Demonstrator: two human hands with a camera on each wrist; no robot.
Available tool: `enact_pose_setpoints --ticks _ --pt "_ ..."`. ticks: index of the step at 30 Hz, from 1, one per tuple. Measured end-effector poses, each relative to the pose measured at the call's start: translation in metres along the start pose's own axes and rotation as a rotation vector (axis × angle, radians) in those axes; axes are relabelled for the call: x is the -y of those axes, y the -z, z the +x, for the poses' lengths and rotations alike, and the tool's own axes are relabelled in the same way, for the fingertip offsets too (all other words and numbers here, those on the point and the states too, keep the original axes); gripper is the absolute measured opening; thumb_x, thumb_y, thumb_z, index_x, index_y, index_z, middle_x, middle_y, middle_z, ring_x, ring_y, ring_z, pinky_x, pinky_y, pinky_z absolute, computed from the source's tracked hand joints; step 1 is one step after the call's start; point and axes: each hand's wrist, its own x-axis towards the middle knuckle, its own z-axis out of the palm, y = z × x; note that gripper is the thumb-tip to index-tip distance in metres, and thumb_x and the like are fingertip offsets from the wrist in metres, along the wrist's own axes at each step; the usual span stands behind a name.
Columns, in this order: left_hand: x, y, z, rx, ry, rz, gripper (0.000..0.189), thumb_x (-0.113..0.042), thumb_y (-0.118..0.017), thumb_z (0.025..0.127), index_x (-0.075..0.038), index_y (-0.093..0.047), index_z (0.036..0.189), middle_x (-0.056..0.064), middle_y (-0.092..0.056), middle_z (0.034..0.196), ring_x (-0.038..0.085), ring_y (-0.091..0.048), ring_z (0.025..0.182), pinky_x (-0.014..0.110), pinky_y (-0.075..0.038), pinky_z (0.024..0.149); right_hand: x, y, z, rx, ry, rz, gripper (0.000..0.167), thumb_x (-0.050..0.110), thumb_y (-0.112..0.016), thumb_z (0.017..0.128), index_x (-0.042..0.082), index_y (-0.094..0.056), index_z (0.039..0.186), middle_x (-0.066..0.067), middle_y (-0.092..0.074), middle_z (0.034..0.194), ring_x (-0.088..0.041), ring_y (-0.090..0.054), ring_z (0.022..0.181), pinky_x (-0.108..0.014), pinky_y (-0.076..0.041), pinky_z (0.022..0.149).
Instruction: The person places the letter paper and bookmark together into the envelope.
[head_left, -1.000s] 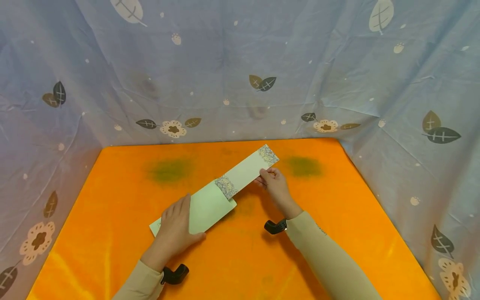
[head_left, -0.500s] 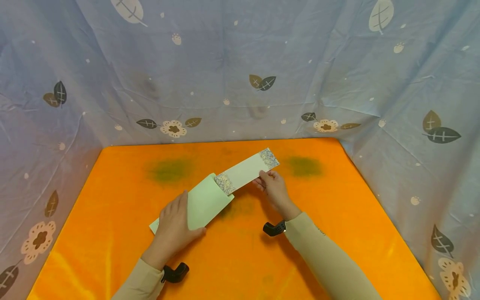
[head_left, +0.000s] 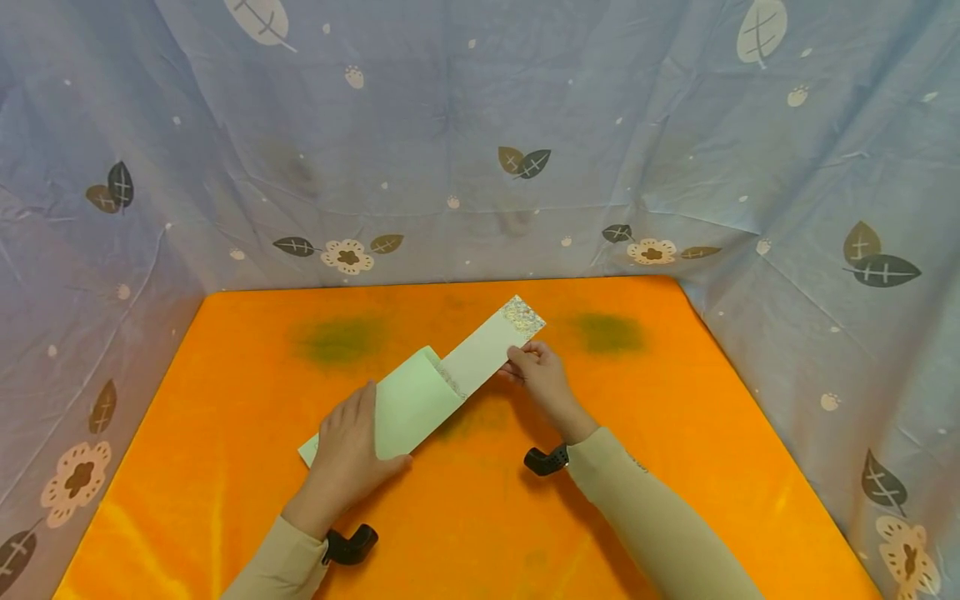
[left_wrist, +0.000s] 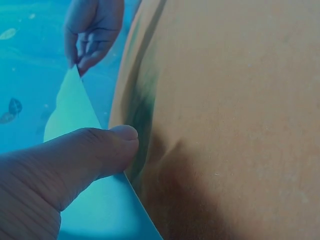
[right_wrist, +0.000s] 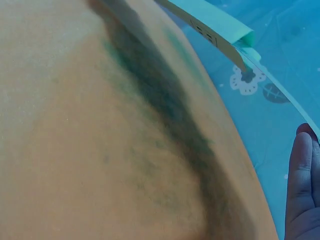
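A pale green envelope (head_left: 420,400) slants across the middle of the head view, its mouth facing the upper right. My left hand (head_left: 348,450) grips its lower left part, fingers over the far edge and thumb (left_wrist: 100,155) across the face by the near edge. A long white card (head_left: 483,346) with a speckled pattern at its ends stands partly inside the mouth. Its inner patterned band is mostly covered by the envelope, and its outer end sticks out. My right hand (head_left: 543,379) pinches the card's lower edge close to that outer end.
An orange cloth (head_left: 480,533) with two dark green patches covers the table. Blue-grey curtains (head_left: 450,125) printed with leaves and flowers stand behind and on both sides. A black device (head_left: 351,546) sits on my left wrist, another (head_left: 546,460) on my right.
The card's inner end, earlier lying over the envelope's mouth, has slid into it, toward the lower left. My right hand has moved slightly left with it. My left hand stays almost in place.
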Motion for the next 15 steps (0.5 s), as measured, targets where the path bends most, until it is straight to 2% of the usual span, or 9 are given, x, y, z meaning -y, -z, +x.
enact_pose_setpoints --ticks 15 --pt "0.0005 -0.0008 0.0009 -0.004 0.003 -0.005 0.12 -0.049 -0.085 0.067 0.003 -0.018 0.151 0.027 -0.032 0.146 0.048 -0.031 0.129 0.062 -0.022 0.104 -0.0033 -0.0105 -0.0069 0.064 0.031 -0.04 0.026 0.019 -0.063 0.096 -0.001 -0.048 0.101 -0.019 -0.065 0.091 -0.048 -0.06 0.098 -0.048 -0.052 0.089"
